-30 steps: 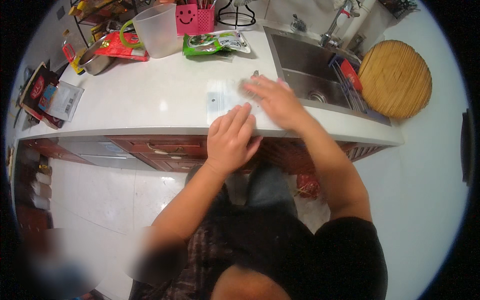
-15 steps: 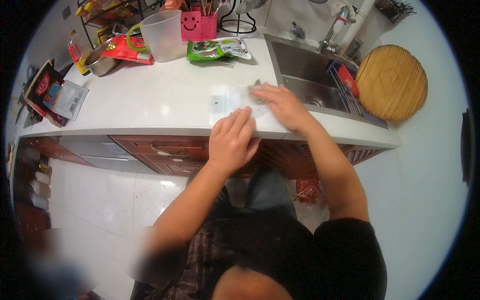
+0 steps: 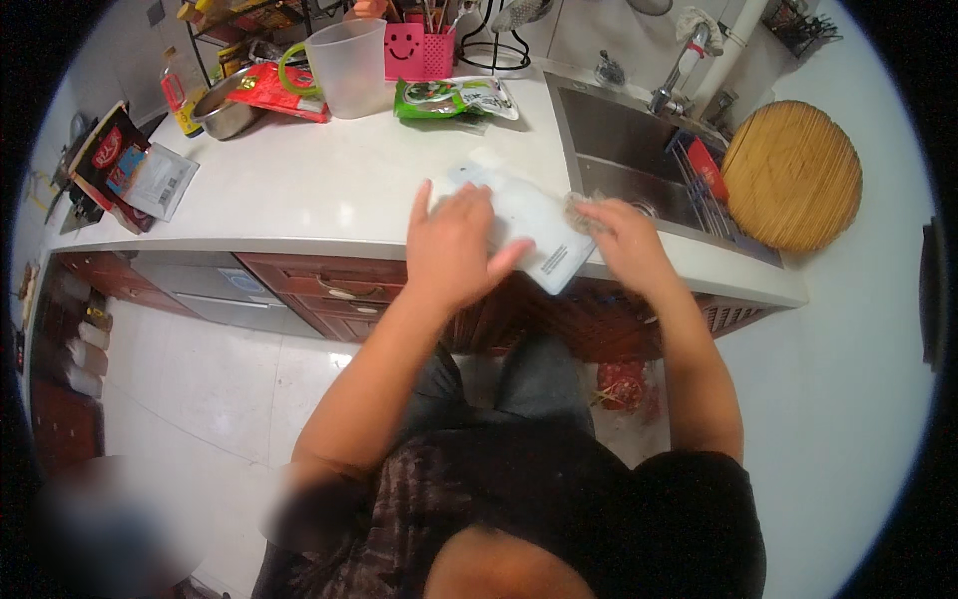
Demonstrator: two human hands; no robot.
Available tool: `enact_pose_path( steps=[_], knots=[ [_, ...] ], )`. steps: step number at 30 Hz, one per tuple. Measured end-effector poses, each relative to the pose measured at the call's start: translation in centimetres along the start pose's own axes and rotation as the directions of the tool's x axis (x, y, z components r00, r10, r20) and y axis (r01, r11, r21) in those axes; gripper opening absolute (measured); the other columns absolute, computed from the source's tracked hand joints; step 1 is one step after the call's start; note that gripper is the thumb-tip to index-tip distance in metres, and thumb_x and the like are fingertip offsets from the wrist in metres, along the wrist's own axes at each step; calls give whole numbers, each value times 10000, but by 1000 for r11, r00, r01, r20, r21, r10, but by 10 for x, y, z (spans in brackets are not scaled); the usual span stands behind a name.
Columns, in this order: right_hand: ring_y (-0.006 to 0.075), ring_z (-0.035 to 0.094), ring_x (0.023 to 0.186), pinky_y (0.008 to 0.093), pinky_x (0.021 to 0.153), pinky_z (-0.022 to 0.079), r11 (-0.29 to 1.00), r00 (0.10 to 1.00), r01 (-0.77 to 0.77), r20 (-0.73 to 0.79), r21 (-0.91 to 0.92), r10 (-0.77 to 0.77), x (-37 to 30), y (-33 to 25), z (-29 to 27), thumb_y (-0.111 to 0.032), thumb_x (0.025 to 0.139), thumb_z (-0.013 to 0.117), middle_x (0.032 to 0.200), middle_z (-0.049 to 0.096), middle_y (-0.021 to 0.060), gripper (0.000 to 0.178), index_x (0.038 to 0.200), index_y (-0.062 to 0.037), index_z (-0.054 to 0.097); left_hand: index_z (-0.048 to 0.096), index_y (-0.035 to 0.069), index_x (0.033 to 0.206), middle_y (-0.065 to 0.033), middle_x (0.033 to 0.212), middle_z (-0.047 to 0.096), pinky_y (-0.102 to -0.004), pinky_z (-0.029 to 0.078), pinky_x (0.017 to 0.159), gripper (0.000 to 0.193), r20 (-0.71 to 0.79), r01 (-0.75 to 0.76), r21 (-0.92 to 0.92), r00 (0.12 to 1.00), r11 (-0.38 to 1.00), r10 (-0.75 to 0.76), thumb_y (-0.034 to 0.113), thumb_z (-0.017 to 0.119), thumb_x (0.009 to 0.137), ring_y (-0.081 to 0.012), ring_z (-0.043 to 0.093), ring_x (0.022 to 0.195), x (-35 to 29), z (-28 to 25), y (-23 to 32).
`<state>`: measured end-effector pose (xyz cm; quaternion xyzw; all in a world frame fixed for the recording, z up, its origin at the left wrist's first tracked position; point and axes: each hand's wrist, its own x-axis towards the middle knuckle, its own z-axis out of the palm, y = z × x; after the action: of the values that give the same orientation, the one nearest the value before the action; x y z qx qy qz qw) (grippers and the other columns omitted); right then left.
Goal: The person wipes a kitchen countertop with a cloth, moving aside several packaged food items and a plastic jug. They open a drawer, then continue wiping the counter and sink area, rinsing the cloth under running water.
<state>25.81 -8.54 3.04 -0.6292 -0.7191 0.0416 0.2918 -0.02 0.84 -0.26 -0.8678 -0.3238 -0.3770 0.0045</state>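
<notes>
A pale, flat plastic pouch (image 3: 521, 214) lies slantwise near the counter's front edge, with one corner sticking out past it. My left hand (image 3: 449, 245) is over the pouch's left side, fingers spread and thumb stretched out, gripping nothing; whether its fingertips touch the pouch I cannot tell. At the pouch's right edge, my right hand (image 3: 626, 243) has its fingers closed on a small brownish-grey clump (image 3: 579, 214). Blur hides what the clump is, and whether it lies in the pouch or outside it.
Behind the hands lies a green food packet (image 3: 439, 100), beside a clear measuring jug (image 3: 347, 70) and a pink utensil holder (image 3: 407, 52). A steel bowl (image 3: 222, 118) carries a red packet (image 3: 279, 92). To the right are the sink (image 3: 609, 120) and a round wooden board (image 3: 791, 175).
The pouch has turned and shifted right, its near corner now past the counter edge. My right hand has moved right and nearer with the clump. My left hand's fingers and thumb have spread.
</notes>
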Motion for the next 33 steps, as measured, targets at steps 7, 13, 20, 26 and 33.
enact_pose_path(
  steps=[7,13,20,26,33],
  knots=[
    [375,603,1043,423,908,502,985,989,41,-135,-171,-64,-35,-53,16,-20,837,600,1097,651,200,367,1191,-46,694,602,39,1287,-152,1228,617,-464,462,951,655,215,-64,-137,972,988,93,398,791,773,-323,585,1138,-3,-36,65],
    [304,644,1121,363,985,484,974,950,-36,-293,226,103,-8,-36,-11,-39,923,566,1199,662,178,336,1245,-40,660,663,71,1161,-90,1139,649,-412,509,875,409,60,-265,-152,959,952,276,85,669,752,-299,627,1046,-19,-15,35],
    [321,479,1386,433,1173,356,936,928,325,144,136,-343,40,-46,57,31,864,497,1479,528,152,568,1384,-169,609,691,64,1017,-112,1144,684,-451,542,877,304,32,-349,-249,929,904,367,-4,632,727,-330,659,1020,-26,-28,-11],
    [323,522,1344,397,1149,389,990,1000,-13,1,-143,13,60,32,35,36,894,484,1443,564,158,562,1412,-159,584,702,100,1011,-98,1236,689,-489,504,1035,332,35,-332,-308,932,891,360,-33,651,711,-310,647,1186,-26,-23,-29],
    [331,583,1263,372,1110,432,987,989,94,-127,129,-78,43,-6,13,41,890,483,1347,632,168,494,1314,-128,671,716,146,1053,-59,1164,691,-449,541,931,446,107,-259,-261,950,930,295,1,719,631,-305,655,1089,-18,-36,-11]
  ],
)
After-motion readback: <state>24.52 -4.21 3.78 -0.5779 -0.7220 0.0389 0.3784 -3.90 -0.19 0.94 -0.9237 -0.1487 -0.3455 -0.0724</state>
